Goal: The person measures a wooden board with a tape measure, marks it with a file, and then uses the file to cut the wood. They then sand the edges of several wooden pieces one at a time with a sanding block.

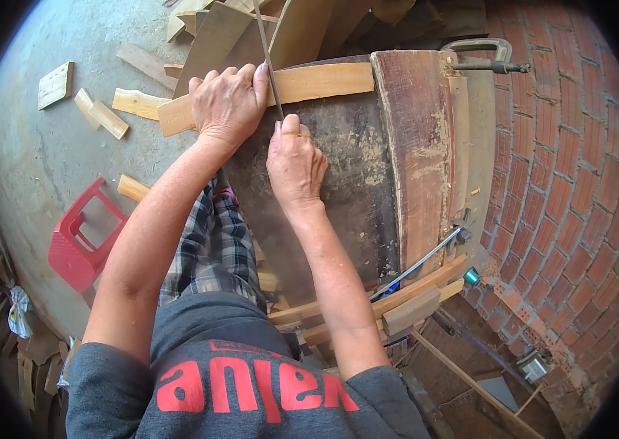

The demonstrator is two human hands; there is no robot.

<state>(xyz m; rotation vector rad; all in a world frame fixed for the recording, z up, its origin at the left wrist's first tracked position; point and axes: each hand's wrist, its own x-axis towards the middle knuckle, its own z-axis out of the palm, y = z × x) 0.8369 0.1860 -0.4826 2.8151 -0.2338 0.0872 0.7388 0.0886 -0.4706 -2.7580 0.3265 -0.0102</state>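
- a person in a grey shirt with red lettering and checked trousers bends over a dark, worn work surface (338, 190), seen from a camera on the head.
- the left hand (227, 102) lies palm down on a pale wooden plank (324, 82), fingers spread flat over it rather than curled around it; this grip is a press, not a clasp.
- the plank lies across the far edge of the surface, its left end jutting out over the concrete floor (39, 168).
- the right hand (295, 164) is closed around the near end of a thin metal blade (269, 66), a ring showing on one finger; the blade runs up and away from the hand, crossing the plank just beside the left thumb.
- whether the blade is a saw or a file cannot be told.
- a reddish board (415, 146) lies along the right side of the surface, with a metal clamp (481, 57) at its far corner.
- a brick wall (572, 183) stands just to the right.
- offcuts of wood (101, 113) lie scattered on the floor, well apart from a red plastic stool (79, 238) on the left.
- more strips of timber (390, 300) are stacked under the near edge of the surface.
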